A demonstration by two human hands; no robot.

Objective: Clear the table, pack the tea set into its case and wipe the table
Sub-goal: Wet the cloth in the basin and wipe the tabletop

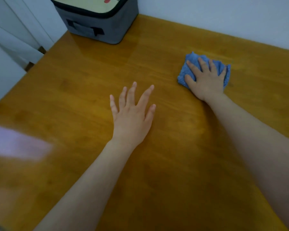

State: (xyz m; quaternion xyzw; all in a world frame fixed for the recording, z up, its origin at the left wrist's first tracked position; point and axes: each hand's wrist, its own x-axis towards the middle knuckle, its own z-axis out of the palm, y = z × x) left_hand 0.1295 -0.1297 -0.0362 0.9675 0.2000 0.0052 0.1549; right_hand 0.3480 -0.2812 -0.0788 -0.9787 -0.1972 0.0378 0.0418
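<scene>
Right hand [205,80] lies flat on a crumpled blue cloth [193,58] at about two o'clock on the wooden desk [90,77], fingers spread straight and pressing the cloth down against the surface, not curled round it. Left hand [132,114] is near the centre, palm down, fingers straight and fanned out, grasping nothing; whether it touches the wood is hard to tell. Up at eleven o'clock, in the far corner by the wall, the grey case [97,20] stands with its cream lid closed, well apart from both hands.
</scene>
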